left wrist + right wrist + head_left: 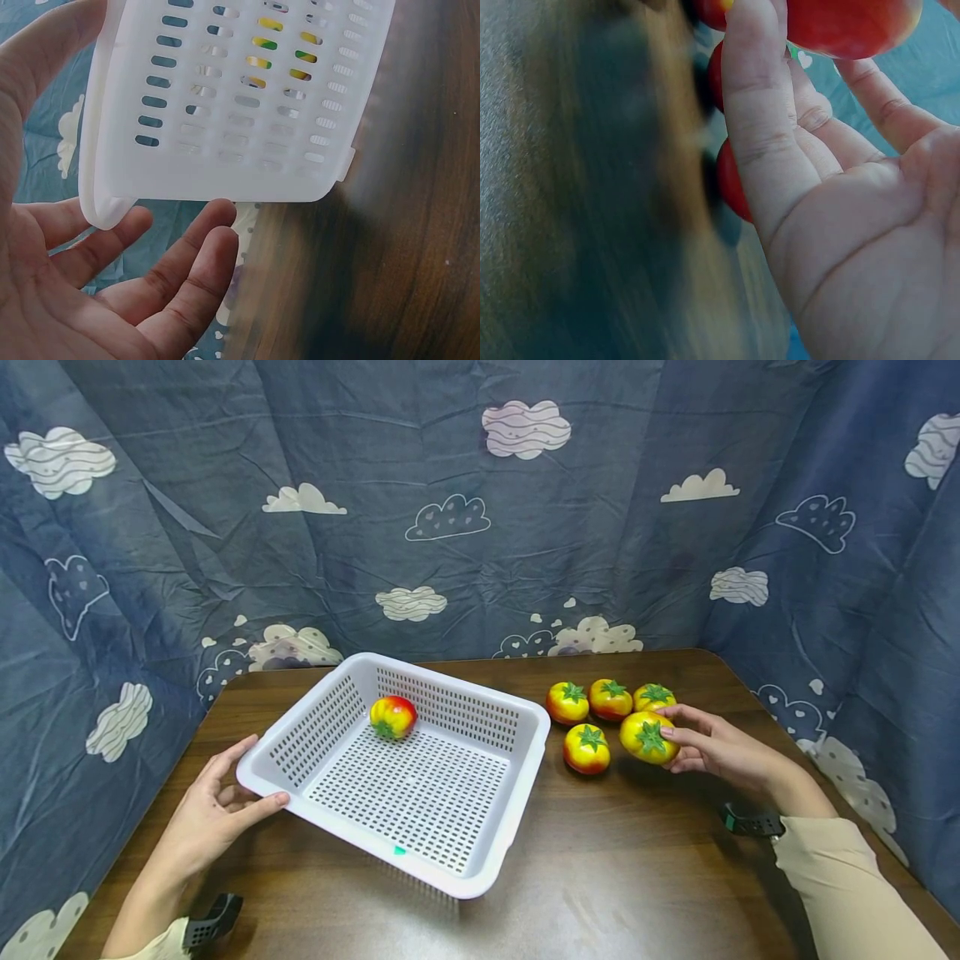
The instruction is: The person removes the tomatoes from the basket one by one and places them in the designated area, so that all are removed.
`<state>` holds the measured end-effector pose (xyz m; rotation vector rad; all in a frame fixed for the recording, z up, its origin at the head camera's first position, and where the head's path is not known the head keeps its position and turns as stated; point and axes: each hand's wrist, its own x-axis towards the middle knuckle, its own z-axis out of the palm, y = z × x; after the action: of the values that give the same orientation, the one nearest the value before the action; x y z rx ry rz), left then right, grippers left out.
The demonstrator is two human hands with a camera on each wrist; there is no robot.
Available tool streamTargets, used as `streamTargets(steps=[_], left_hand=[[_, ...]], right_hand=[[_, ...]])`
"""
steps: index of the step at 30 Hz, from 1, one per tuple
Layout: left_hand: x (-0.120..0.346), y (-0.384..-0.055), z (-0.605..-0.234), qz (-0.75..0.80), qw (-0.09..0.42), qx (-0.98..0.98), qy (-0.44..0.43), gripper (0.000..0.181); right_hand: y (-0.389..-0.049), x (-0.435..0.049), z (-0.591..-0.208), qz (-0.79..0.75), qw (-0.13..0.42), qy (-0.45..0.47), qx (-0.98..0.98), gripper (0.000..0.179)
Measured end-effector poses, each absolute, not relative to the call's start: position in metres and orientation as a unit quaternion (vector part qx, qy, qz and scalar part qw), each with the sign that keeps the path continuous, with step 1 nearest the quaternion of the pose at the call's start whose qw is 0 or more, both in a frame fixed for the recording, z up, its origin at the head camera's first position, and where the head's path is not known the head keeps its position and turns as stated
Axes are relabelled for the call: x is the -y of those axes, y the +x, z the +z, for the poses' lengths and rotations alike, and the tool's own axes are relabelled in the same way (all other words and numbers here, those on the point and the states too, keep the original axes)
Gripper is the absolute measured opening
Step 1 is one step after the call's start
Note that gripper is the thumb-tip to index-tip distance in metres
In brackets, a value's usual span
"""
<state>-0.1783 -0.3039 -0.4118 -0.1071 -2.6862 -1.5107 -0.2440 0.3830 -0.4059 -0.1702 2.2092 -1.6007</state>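
A white slotted plastic basket [491,827] stands at the middle left of the table, one red-and-yellow tomato [393,717] lying inside near its back left corner. At the basket's left corner my left hand [206,814] holds the rim, thumb on top and fingers beneath; the left wrist view shows the fingers [180,292] below the basket's side wall [217,169]. My right hand [716,747] pinches a yellow tomato [641,737] with a green leafy top, above the table at the right. Its lower side shows red in the right wrist view, beside the fingers [761,112].
Several more tomatoes [587,749] sit close together on the brown wooden table [600,868], between the basket and my right hand. A dark blue cloth [450,560] with cloud prints hangs behind the table and along its sides.
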Motion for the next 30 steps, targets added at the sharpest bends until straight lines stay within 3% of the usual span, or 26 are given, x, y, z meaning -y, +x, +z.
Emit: streamTargets(steps=[11,20,30], left_hand=[[0.304,-0.178,-0.411,-0.486,0.030,0.873,-0.035,0.099],[0.303,-0.178,-0.410,-0.488,0.014,0.872,-0.020,0.101],[0.305,-0.179,-0.410,-0.486,0.011,0.873,-0.022,0.100]], right_hand=[[-0.241,-0.386,-0.409,-0.556,0.225,-0.043,-0.799,0.034],[-0.240,-0.387,-0.417,-0.532,0.233,-0.034,-0.813,0.055],[-0.241,-0.390,-0.427,-0.532,0.238,-0.041,-0.811,0.055]])
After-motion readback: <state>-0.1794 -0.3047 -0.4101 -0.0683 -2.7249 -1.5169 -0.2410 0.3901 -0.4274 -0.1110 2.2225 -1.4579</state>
